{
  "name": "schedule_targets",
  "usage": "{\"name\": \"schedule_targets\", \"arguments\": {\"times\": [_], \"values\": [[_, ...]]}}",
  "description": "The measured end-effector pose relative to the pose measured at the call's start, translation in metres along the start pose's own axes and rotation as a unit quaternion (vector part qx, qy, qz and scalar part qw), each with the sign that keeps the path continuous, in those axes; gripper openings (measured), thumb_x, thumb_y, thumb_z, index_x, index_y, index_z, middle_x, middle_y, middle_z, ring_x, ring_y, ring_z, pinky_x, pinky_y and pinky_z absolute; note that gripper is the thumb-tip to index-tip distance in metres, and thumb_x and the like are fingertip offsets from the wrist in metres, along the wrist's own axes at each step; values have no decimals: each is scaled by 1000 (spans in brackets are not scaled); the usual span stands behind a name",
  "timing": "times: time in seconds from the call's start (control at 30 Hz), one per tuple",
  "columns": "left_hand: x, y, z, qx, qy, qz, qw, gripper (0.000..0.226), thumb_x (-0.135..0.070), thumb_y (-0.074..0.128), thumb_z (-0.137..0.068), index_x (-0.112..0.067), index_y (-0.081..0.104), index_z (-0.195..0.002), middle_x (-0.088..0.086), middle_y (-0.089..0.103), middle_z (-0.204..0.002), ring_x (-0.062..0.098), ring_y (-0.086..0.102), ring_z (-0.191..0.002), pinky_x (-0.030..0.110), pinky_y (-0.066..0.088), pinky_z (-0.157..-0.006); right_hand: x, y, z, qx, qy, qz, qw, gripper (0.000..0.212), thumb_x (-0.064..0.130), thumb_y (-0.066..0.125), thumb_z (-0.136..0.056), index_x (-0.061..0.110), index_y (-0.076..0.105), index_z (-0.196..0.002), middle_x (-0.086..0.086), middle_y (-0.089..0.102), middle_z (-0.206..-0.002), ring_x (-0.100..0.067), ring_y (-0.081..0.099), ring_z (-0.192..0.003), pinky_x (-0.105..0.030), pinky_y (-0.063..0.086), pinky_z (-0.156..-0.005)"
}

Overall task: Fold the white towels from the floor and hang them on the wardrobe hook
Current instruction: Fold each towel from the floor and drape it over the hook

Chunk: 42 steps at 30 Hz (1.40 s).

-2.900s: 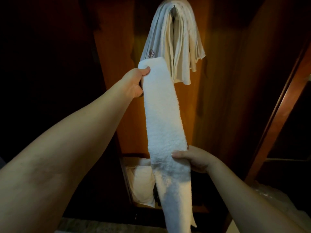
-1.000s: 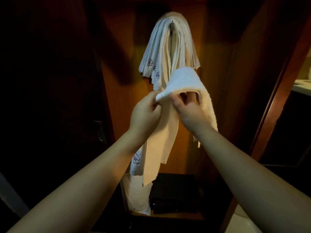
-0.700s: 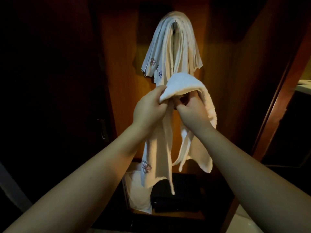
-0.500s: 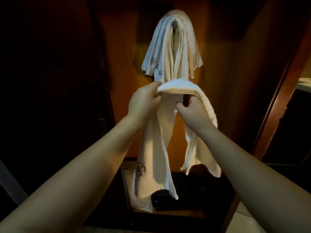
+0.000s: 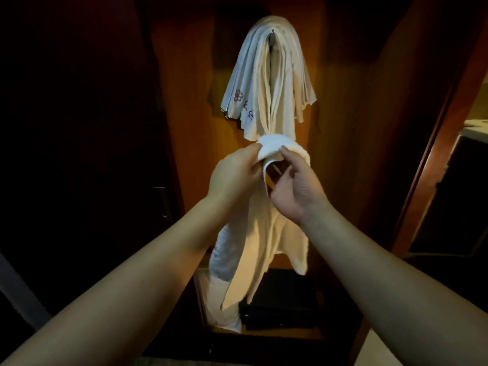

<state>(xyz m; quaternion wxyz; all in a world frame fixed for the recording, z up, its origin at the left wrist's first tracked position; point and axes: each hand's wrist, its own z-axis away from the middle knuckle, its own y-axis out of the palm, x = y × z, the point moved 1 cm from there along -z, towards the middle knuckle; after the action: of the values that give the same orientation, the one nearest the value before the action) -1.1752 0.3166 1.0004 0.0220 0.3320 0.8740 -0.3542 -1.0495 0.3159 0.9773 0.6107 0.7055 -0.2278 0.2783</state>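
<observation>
I hold a folded white towel in front of me, doubled over at its top so both ends hang down. My left hand pinches the left side of the fold. My right hand pinches the fold's front edge from the right. Above, several white towels with small flower prints hang draped over the wardrobe hook, just above the fold I hold.
The wooden back wall of the wardrobe stands behind the towels. A dark box sits on the wardrobe floor, with another white cloth beside it. A wooden door frame runs up the right side.
The long towel has been doubled over and both hands have come together at its fold. Over the last second the fold dropped a little, and my right fingers shifted onto its front edge.
</observation>
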Motion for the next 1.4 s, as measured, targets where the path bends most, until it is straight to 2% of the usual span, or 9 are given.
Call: {"name": "schedule_targets", "arguments": {"times": [0.13, 0.37, 0.63, 0.73, 0.83, 0.93, 1.1, 1.27, 1.4], "values": [[2, 8, 9, -1, -16, 10, 1000, 19, -20, 55, -98, -10, 65, -111, 9, 68, -98, 26, 63, -85, 45, 50, -68, -5, 3, 4, -25, 5, 15, 1000, 71, 32, 77, -77, 14, 52, -141, -12, 71, -127, -29, 65, -120, -42, 56, -91], [17, 29, 25, 93, -95, 70, 989, 79, -36, 60, -93, -14, 22, -158, 7, 29, -164, 20, 31, -148, 26, 28, -106, 1, 6, 3, 93, 46, 87, 991, 68, 57, 31, -104, 11, 41, -152, -13, 58, -144, -28, 52, -137, -45, 33, -120], [21, 45, 33, -1, -156, -6, 988, 93, -44, 70, -84, -21, 17, -156, 5, 38, -158, 22, 45, -139, 41, 52, -94, -5, 12, -5, 99, 9, 313, 945, 79, 65, 41, -98, 21, 22, -161, -1, 36, -162, -16, 33, -149, -41, 23, -125], [26, 43, 30, -4, -167, -31, 986, 58, -28, 61, -88, -25, 36, -141, 1, 63, -122, 24, 65, -106, 40, 58, -73, -2, 15, -8, 55, -16, 362, 931, 104, 81, 51, -75, 25, 30, -159, -1, 41, -159, -18, 37, -146, -46, 26, -123], [32, 29, 23, 0, -145, -44, 988, 22, -19, 52, -91, -23, 54, -113, -4, 60, -85, 18, 59, -68, 32, 42, -50, 9, 9, -12, -53, -90, 410, 906, 109, 89, 50, -59, 25, 48, -147, 2, 56, -141, -22, 49, -133, -52, 35, -117], [32, 14, 11, -10, -91, -24, 996, 21, -18, 53, -95, -21, 61, -114, -3, 62, -87, 15, 55, -69, 31, 40, -51, 11, -8, -19, -107, -118, 371, 915, 103, 85, 55, -65, 26, 45, -149, 3, 55, -140, -19, 47, -132, -51, 33, -118], [29, 8, 0, 33, -13, -32, 999, 19, -20, 54, -96, -20, 63, -113, 0, 66, -94, 19, 60, -80, 38, 49, -63, -1, -6, -30, -30, -68, 266, 961, 94, 69, 61, -77, 23, 36, -155, -3, 51, -151, -18, 43, -141, -44, 24, -121], [36, 19, 9, 41, 4, -105, 994, 33, -17, 56, -93, -20, 53, -126, 1, 63, -112, 23, 63, -88, 38, 48, -57, 4, 2, -40, -62, -55, 230, 970, 45, 43, 52, -102, 24, 41, -142, -6, 64, -128, -24, 63, -116, -44, 57, -90], [28, 26, 23, -32, -47, -38, 998, 38, -21, 69, -92, -3, 51, -119, 15, 52, -119, 30, 58, -89, 35, 37, -57, 13, 23, -45, -38, -46, 194, 979, 53, 44, 45, -105, 16, 37, -149, -12, 59, -130, -31, 61, -114, -48, 57, -88]]}}
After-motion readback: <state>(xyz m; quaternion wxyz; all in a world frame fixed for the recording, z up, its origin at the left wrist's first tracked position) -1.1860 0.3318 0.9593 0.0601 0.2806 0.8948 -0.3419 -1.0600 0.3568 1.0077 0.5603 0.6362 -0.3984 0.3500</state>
